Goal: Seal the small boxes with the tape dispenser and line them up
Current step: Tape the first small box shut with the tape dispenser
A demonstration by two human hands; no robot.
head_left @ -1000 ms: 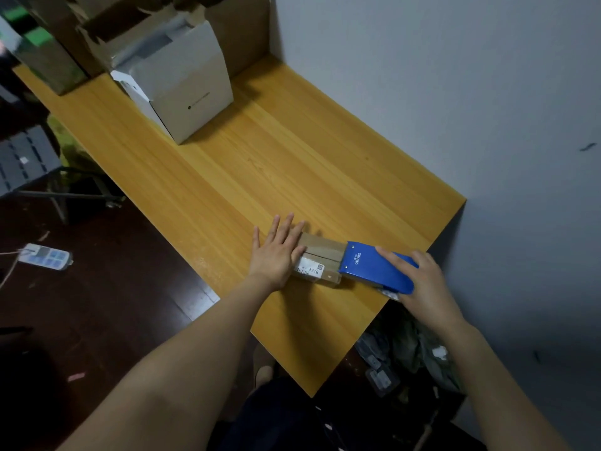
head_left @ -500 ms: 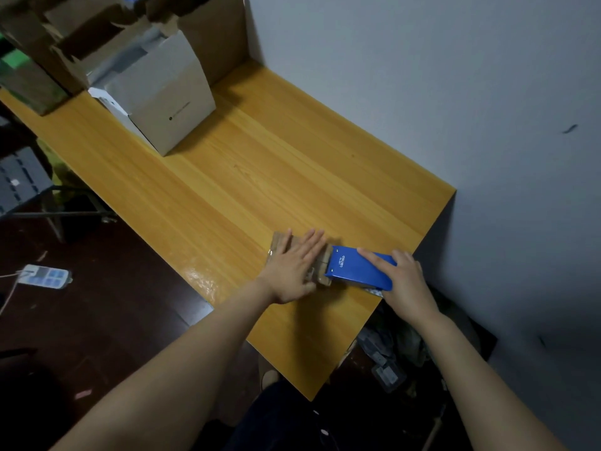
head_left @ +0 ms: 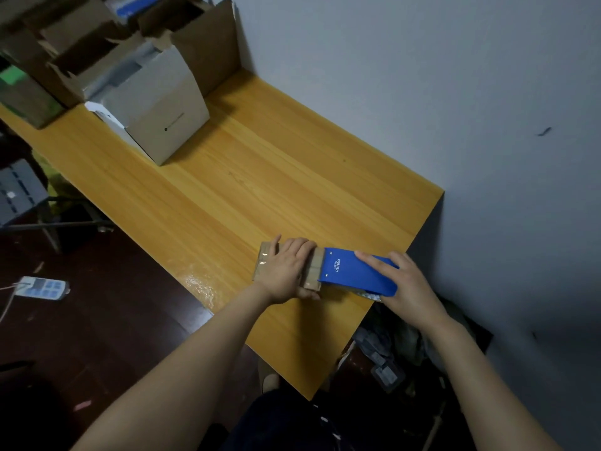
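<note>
Small cardboard box point(head_left: 313, 267): lies near the counter's point(head_left: 260, 177) right front corner, long side running left to right. Clear tape shines on its bare left end.
Left hand point(head_left: 287, 271): lies over the middle of the box and grips it, fingers curled over the far edge, thumb along the near side.
Tape dispenser point(head_left: 354, 271): blue, its front edge on the right end of the box, its body trailing right towards the counter's edge.
Right hand point(head_left: 413, 288): holds the dispenser, index finger straight along its top, the other fingers wrapped round it.
Grey carton point(head_left: 162, 109): open top, at the back left of the counter; pale grey packing inside.
Brown cartons point(head_left: 201, 40): open, behind the grey one; something blue and white shows in one.
Writing: white "deli" on the dispenser, with a smaller line under it that is too small to read. Small print on the grey carton is also unreadable.
Change: a second ago the left hand lay flat and spread on the box's left end, and a white label showed on the box's near side. The hand now hides that label.
</note>
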